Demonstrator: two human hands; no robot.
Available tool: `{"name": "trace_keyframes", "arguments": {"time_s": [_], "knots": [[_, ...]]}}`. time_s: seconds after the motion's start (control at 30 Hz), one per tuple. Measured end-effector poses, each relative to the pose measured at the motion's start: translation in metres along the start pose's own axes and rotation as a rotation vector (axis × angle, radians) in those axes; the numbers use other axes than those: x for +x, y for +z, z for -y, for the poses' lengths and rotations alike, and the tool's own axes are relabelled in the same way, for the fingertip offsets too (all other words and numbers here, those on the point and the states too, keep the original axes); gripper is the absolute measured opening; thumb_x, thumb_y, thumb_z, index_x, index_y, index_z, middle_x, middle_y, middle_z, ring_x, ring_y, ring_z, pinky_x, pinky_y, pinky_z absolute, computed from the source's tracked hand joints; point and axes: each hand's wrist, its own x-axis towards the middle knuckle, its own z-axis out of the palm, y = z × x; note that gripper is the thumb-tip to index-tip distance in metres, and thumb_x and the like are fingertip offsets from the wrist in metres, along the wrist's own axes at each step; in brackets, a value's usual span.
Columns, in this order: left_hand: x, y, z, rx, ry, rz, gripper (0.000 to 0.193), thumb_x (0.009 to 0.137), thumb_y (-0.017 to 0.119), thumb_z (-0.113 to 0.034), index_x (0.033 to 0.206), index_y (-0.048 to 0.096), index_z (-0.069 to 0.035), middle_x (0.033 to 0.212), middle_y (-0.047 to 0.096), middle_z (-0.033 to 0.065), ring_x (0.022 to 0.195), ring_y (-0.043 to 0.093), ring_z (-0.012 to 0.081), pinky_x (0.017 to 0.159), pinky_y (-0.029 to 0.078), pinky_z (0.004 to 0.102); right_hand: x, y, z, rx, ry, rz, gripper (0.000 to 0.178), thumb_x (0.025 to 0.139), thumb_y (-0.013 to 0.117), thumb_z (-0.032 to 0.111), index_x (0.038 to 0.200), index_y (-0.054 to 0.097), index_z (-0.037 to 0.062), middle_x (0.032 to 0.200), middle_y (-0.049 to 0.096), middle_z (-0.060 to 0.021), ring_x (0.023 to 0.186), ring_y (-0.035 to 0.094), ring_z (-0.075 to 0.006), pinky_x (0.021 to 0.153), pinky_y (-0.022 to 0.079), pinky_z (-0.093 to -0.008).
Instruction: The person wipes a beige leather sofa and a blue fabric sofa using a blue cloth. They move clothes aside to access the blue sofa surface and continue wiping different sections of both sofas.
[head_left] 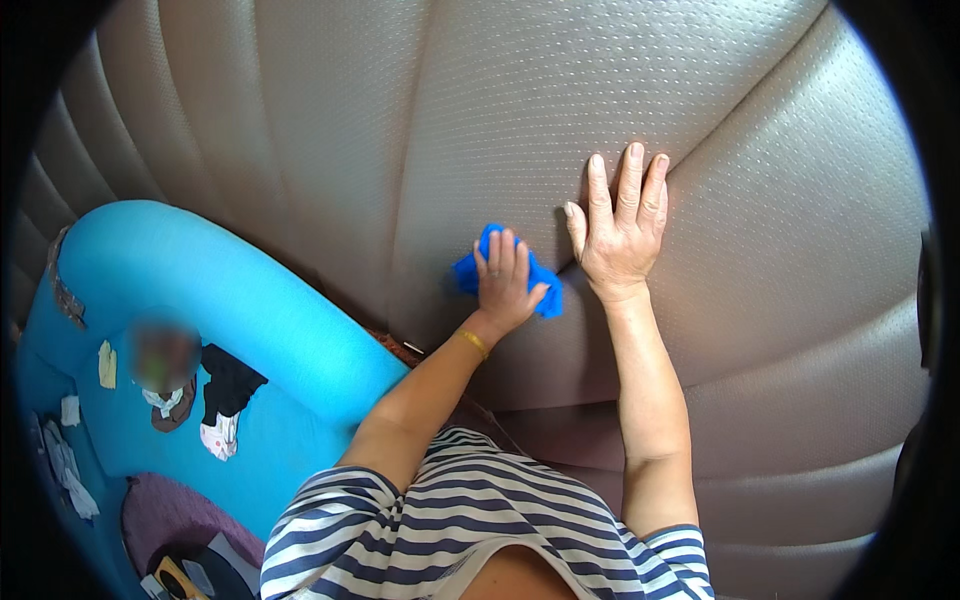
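At the left of the frame sits a bright blue inflatable tub (230, 290) with a thick rounded rim; inside it lie scattered small garments — one black piece (228, 385), a white sock-like piece (220, 435), several pale scraps along its far left wall — and a purple cushion (175, 515) at lower left; a blurred patch covers part of the interior and cannot be read. The remainder of the frame is filled by a grey perforated leather car seat (520, 110). At centre frame the left hand (503, 285) presses one crumpled blue cloth (545, 295) against the seat, fingers curled over it in a grip, a gold bangle (473, 342) on the wrist. Just right of it the right hand (620, 230) lies open and flat on the leather, fingers extended upward and close together, holding nothing. Count: two hands, one cloth, one tub. A striped blue-and-white shirt (450, 520) shows at the bottom edge.
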Motion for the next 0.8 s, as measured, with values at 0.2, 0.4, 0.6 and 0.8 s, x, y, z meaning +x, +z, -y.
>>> {"name": "trace_keyframes", "arguments": {"time_s": [0.2,0.4,0.6,0.8], "knots": [[0.099,-0.035,-0.014,-0.03,0.096,-0.295,0.081,0.078,0.069,-0.043,0.143,0.041,-0.004,0.155,0.033,0.022,0.145,0.026,0.0407,0.111,0.016,0.0714,0.004,0.0,-0.005,0.081,-0.023,-0.054,0.051,0.094,0.058,0.042,0.134,0.061,0.0102,0.152,0.041,-0.0226,0.142,0.031,-0.0479,0.112,0.032,-0.0525],[0.047,-0.014,0.031,0.007,0.08,-0.217,0.078,0.083,0.063,-0.04,0.145,0.036,-0.001,0.155,0.028,0.0271,0.146,0.022,0.0471,0.113,0.011,0.0702,0.003,0.003,-0.003,0.012,-0.028,-0.046,0.052,0.1,0.045,0.049,0.129,0.065,0.0106,0.15,0.044,-0.0219,0.14,0.035,-0.0473,0.11,0.035,-0.051],[0.002,-0.004,0.033,-0.082,-0.394,-0.216,0.08,0.084,0.051,-0.018,0.154,0.017,0.003,0.161,0.013,0.0274,0.149,0.009,0.0476,0.119,0.006,0.0599,-0.001,0.003,-0.004,0.015,-0.03,-0.034,0.053,0.1,0.046,0.049,0.132,0.062,0.0097,0.15,0.043,-0.0226,0.14,0.035,-0.0489,0.11,0.035,-0.0514],[0.104,-0.039,-0.025,-0.131,-0.336,-0.249,0.077,0.092,0.047,-0.023,0.154,0.012,0.008,0.161,0.005,0.0308,0.15,0.001,0.0482,0.115,0.004,0.065,0.0,0.001,-0.008,0.175,-0.024,-0.093,0.051,0.098,0.053,0.045,0.133,0.06,0.0084,0.149,0.044,-0.0232,0.141,0.035,-0.0477,0.111,0.035,-0.0522]]}}
